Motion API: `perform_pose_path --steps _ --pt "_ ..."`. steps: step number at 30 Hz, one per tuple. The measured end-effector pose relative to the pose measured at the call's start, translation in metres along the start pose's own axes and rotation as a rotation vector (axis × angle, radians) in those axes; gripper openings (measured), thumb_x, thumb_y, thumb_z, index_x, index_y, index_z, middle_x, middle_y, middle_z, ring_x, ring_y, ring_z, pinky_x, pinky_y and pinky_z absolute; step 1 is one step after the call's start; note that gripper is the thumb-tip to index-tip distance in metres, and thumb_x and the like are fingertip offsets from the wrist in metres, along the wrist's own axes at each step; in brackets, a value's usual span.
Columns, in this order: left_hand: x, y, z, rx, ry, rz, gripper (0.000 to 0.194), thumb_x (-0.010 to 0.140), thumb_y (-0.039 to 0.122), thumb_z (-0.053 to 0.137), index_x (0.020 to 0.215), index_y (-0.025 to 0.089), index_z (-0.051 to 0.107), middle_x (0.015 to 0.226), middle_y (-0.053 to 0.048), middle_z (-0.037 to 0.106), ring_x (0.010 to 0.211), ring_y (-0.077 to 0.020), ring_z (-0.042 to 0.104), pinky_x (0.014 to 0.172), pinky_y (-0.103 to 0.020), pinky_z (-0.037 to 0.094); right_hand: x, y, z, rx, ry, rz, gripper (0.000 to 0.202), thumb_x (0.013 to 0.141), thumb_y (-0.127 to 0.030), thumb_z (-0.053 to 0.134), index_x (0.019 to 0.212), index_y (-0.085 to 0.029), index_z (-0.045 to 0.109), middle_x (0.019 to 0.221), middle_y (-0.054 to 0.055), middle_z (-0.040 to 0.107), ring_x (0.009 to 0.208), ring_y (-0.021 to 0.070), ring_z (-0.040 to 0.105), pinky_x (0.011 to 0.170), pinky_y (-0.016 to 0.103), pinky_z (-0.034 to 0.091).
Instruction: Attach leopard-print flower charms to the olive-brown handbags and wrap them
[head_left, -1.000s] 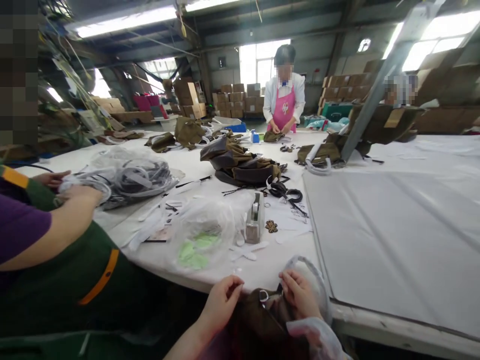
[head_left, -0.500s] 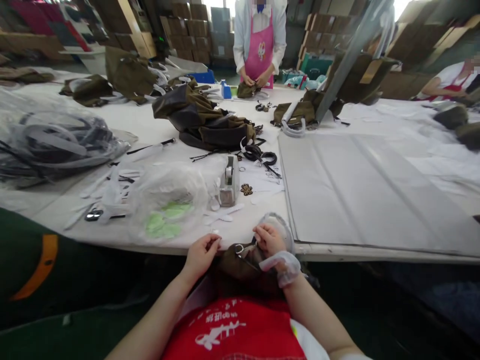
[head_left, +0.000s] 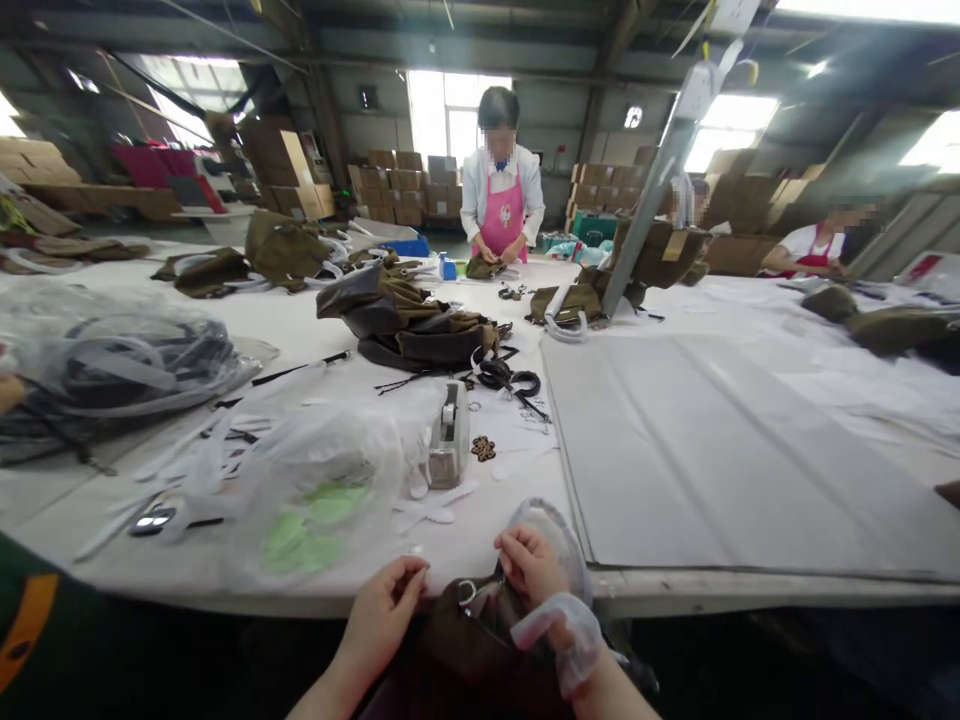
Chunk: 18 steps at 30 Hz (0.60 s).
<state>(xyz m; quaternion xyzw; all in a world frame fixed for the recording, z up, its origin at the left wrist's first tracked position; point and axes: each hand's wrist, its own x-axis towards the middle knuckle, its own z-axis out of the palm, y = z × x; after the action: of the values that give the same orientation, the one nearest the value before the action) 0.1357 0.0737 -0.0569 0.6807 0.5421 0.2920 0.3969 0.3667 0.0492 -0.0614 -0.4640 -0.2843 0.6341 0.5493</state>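
An olive-brown bag (head_left: 461, 645) with a metal ring (head_left: 466, 592) sits at the table's front edge, between my hands. My left hand (head_left: 386, 605) is left of the bag, thumb and fingers pinched together; what they hold, if anything, I cannot make out. Above the bag's opening, my right hand (head_left: 529, 562) is also closed in a pinch, its contents hidden. Behind that hand curves a plastic-wrapped handle (head_left: 559, 530). Another plastic-wrapped loop (head_left: 574, 625) crosses my right wrist.
A tape dispenser (head_left: 448, 440), a patterned flower charm (head_left: 484, 448) and a plastic bag with green pieces (head_left: 300, 530) lie ahead. Grey sheets (head_left: 697, 450) cover the right side. Folded bags (head_left: 412, 325) are piled farther back. Across the table, a person in a pink apron (head_left: 504, 215) handles a bag.
My view has tilted upward, so the table and hands appear lower and more background shows. Both hands keep much the same pinched pose around the bag.
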Motion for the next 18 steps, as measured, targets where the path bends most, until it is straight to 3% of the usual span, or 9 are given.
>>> perform_pose_path --steps 4,8,12,15,18 --pt "0.036 0.057 -0.011 0.157 -0.015 0.223 0.026 0.087 0.038 0.049 0.093 0.021 0.068 0.078 -0.003 0.072 0.068 -0.0178 0.065 0.063 -0.027 0.052 0.005 0.006 -0.002 -0.045 -0.035 -0.008 0.04 0.065 -0.061 0.068 0.072 -0.022 0.058 0.044 -0.008 0.045 0.034 0.0059 0.021 0.039 0.024 0.011" --pt "0.114 0.132 0.004 0.363 -0.112 0.413 0.025 0.089 0.033 0.047 0.095 0.02 0.068 0.086 -0.003 0.073 0.076 -0.0165 0.066 0.074 -0.026 0.051 0.009 0.014 -0.005 -0.052 -0.054 -0.03 0.044 0.064 -0.065 0.065 0.072 -0.022 0.058 0.043 -0.007 0.044 0.035 0.0069 0.024 0.04 0.025 0.012" --pt "0.198 0.179 0.057 0.647 -0.276 0.362 0.023 0.086 0.03 0.054 0.099 0.02 0.069 0.098 -0.006 0.073 0.091 -0.0205 0.067 0.083 -0.03 0.05 0.009 0.017 -0.005 -0.044 -0.077 -0.039 0.046 0.065 -0.067 0.064 0.072 -0.022 0.058 0.043 -0.007 0.044 0.036 0.0071 0.026 0.04 0.025 0.015" --pt "0.24 0.192 0.104 0.706 -0.305 0.285 0.022 0.083 0.027 0.059 0.099 0.017 0.071 0.104 -0.011 0.073 0.1 -0.0258 0.066 0.086 -0.033 0.049 0.009 0.017 -0.004 -0.037 -0.099 -0.041 0.049 0.064 -0.07 0.064 0.071 -0.021 0.058 0.042 -0.008 0.043 0.035 0.0063 0.026 0.039 0.024 0.016" --pt "0.262 0.193 0.143 0.747 -0.293 0.165 0.028 0.085 0.032 0.058 0.099 0.011 0.07 0.109 -0.02 0.07 0.106 -0.0303 0.064 0.087 -0.037 0.05 0.009 0.018 -0.004 -0.028 -0.117 -0.031 0.052 0.063 -0.071 0.065 0.07 -0.021 0.057 0.042 -0.007 0.044 0.034 0.0059 0.027 0.038 0.024 0.017"
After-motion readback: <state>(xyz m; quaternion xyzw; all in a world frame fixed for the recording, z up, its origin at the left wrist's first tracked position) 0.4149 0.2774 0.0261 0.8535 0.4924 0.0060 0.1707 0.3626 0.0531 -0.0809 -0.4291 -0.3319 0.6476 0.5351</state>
